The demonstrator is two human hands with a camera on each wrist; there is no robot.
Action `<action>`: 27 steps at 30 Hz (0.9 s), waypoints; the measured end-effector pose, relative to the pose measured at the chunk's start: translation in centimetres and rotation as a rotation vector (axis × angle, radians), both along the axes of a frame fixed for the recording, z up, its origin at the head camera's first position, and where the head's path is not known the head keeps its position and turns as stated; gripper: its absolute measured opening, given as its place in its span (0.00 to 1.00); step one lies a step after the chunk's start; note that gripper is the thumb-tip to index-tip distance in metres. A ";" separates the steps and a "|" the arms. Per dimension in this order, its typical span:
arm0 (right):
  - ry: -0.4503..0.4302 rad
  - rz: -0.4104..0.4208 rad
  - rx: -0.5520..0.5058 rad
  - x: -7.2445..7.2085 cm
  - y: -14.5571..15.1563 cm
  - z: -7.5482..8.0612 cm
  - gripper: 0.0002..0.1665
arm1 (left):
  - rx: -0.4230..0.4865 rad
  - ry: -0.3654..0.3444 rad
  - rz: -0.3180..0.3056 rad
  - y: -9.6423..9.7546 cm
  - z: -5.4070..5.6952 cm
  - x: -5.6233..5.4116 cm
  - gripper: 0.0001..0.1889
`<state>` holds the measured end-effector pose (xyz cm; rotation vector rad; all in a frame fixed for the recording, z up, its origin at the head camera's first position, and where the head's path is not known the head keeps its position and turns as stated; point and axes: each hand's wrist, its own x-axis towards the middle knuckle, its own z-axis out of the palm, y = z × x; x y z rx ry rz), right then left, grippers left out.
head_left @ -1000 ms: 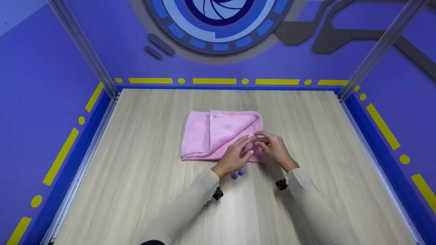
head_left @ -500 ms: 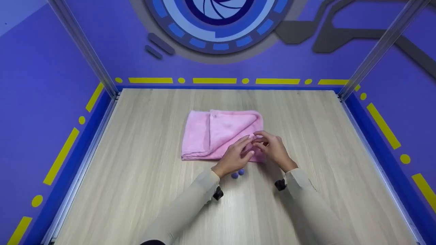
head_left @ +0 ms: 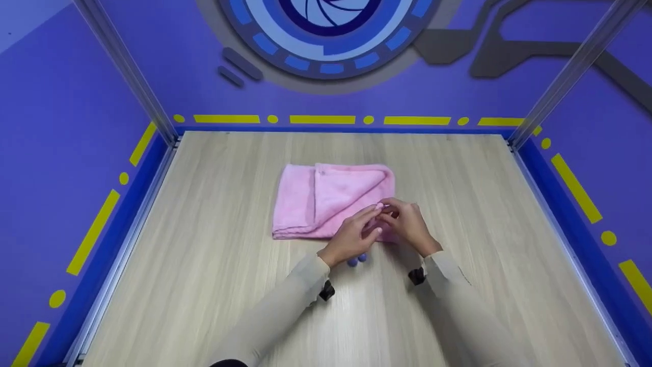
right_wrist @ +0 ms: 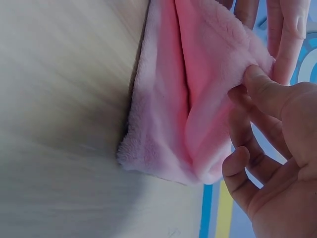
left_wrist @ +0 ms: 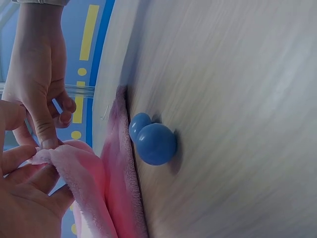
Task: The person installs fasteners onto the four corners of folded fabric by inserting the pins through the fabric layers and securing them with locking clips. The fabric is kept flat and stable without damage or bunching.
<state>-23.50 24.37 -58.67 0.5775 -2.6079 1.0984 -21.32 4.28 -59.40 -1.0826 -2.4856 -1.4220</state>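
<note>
Head view, right hand point(head_left: 409, 225) pinching pink towel point(head_left: 338, 196), left hand point(head_left: 351, 238) grip unclear, blue balls point(head_left: 352, 262) nearby

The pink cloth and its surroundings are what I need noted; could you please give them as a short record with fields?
main item: pink cloth, folded, one edge raised
surface: wooden table
first hand: left hand, fingers touching the raised edge
second hand: right hand, pinching that edge
nearby: two blue balls by the cloth's near edge

no legible text, no readable labels, brands, numbers or signs
</note>
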 end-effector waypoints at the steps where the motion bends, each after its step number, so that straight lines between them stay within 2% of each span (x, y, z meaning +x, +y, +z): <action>1: 0.004 -0.003 0.002 0.0 0.0 0.0 0.12 | 0.004 0.003 -0.005 0.0 0.0 0.0 0.28; 12: -0.015 -0.035 0.016 -0.2 -0.1 0.0 0.06 | 0.004 0.023 -0.028 -0.2 0.1 0.1 0.27; 19: 0.018 0.010 0.017 -0.1 0.0 0.1 0.05 | 0.001 0.024 -0.040 -0.8 0.3 0.1 0.26; 22: 0.044 0.036 0.013 -0.1 0.0 0.1 0.04 | 0.024 0.065 0.005 -1.2 0.3 0.1 0.22; 27: 0.041 0.036 -0.006 -0.2 0.1 -0.1 0.05 | 0.054 0.129 0.127 -2.3 0.0 0.4 0.07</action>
